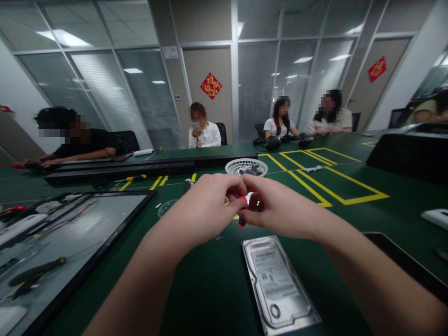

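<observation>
A small screwdriver (242, 220) with a red and black handle stands upright, its thin shaft pointing down at the far left corner of a silver hard drive (280, 280). Closed fingers of my left hand (215, 200) pinch the handle from the left. From the right, my right hand (269, 203) grips the same handle, thumb and fingers curled round it. Part of the handle is hidden by the fingers. The hard drive lies flat on the green table, label up. Several tiny screws (219, 238) lie to its left.
On the left lies a large framed panel (115, 219) bearing pliers (38, 273). Beyond my hands are a white basket (229, 167) with dark parts, a yellow-handled screwdriver (136, 178) and long black bars (122, 173). A dark tablet-like slab (392, 252) lies right. Several people sit across the table.
</observation>
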### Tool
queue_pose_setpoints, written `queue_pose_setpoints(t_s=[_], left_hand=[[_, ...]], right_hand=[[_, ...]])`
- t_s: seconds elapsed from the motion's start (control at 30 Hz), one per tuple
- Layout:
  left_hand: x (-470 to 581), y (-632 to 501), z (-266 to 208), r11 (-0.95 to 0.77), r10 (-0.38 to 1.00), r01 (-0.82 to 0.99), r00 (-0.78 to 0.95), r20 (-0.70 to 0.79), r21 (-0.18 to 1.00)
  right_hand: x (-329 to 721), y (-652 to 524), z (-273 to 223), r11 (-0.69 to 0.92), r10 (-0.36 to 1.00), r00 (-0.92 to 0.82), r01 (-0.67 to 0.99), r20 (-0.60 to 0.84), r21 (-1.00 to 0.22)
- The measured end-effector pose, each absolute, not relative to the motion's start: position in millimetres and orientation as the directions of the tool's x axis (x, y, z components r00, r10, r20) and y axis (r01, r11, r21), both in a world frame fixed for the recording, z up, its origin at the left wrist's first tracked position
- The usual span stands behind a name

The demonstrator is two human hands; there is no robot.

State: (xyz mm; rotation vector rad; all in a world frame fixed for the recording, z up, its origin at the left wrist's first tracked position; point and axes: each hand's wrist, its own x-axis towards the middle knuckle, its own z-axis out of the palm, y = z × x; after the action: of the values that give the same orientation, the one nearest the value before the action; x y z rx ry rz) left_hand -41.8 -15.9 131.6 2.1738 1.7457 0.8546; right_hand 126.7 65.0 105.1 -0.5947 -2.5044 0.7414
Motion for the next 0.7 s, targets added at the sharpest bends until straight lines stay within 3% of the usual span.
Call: queue_pose_setpoints(t_s=[0.27, 0.5, 0.7], left_hand=[[-40.8, -15.0, 129.9, -0.246, 0.949, 0.827, 0.1, 0.299, 0.505], [-42.7, -15.8, 130.5, -0.291, 0.94, 0.808, 0.14, 0.312, 0.513], [-41.1, -15.2, 130.8, -0.258, 0.949, 0.819, 0.113, 0.295, 0.513]], right_hand=[[125.3, 65.6, 104.6, 0.787, 0.536, -0.771, 0.31, 0.344, -0.533], [129.0, 63.9, 107.4, 0.759, 0.516, -0.803, 0.268, 0.297, -0.594], [127.0, 65.8, 105.1, 0.783, 0.539, -0.77, 0.309, 0.342, -0.54]])
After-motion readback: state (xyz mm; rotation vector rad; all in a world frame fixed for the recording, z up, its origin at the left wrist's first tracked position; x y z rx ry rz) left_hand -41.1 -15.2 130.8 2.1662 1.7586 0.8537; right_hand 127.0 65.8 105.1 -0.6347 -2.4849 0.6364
